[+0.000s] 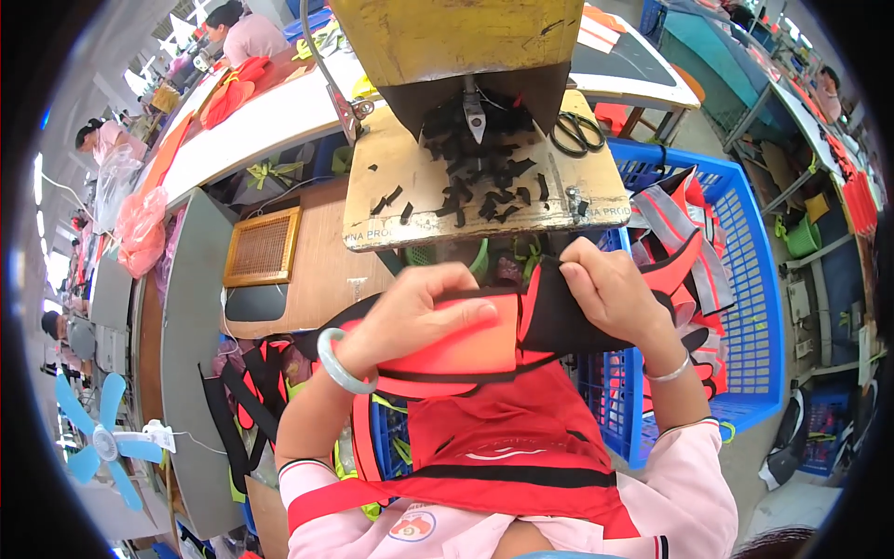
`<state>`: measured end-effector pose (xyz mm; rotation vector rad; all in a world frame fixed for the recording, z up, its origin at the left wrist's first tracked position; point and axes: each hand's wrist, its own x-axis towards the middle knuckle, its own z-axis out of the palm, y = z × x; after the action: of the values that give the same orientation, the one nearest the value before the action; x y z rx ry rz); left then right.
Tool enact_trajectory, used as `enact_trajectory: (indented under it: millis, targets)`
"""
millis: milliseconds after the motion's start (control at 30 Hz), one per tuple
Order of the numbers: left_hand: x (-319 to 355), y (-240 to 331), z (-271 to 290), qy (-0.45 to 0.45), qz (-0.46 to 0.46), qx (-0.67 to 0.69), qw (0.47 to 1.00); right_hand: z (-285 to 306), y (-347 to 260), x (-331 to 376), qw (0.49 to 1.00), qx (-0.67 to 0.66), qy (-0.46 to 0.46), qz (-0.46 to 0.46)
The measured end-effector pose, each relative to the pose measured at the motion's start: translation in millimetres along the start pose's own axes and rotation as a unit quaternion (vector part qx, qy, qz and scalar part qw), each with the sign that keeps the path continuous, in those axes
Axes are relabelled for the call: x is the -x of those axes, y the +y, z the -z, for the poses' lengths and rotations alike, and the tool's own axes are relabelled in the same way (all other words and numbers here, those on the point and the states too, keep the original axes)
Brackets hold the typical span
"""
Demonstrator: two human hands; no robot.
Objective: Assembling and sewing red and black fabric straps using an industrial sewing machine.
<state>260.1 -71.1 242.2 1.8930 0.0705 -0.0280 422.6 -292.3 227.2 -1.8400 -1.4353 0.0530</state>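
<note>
Both hands hold a neon orange and black sewn fabric piece (475, 345) above my lap, just below the front edge of a wooden machine board. My left hand (414, 317), with a pale bangle at its wrist, is closed on the orange part, its thumb lying along the top. My right hand (605, 289) pinches the upper edge of the black part (554, 312) between thumb and curled fingers. Beyond them stands a yellow machine (447, 42) with a pointed metal tip (475, 121). Black scraps (461, 196) litter the wooden board (391, 158) beneath it.
Black-handled scissors (577, 133) lie at the board's right. A blue plastic basket (754, 307) of orange, grey and black pieces stands to my right. At left are a wooden-framed panel (264, 247), hanging black straps (247, 401) and a blue fan (107, 443). Other people work farther off.
</note>
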Motion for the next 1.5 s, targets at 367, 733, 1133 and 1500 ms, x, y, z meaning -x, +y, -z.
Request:
enact_trajectory:
  millis: [367, 733, 1133, 1500]
  targets:
    - [-58, -10, 61, 0.104, -0.126, -0.337, 0.927, 14, 64, -61, 0.983, 0.158, 0.087, 0.031]
    - [-117, -40, 99, 0.124, -0.045, -0.29, 0.948, 2, 111, -116, 0.98, 0.188, 0.056, -0.039]
    - [-133, -47, 106, 0.149, -0.06, -0.247, 0.956, 10, 117, -134, 0.968, 0.233, 0.093, -0.002]
    - [-39, -23, 63, 0.026, 0.163, 0.238, 0.957, 18, 96, -71, 0.971, 0.159, 0.176, 0.02]
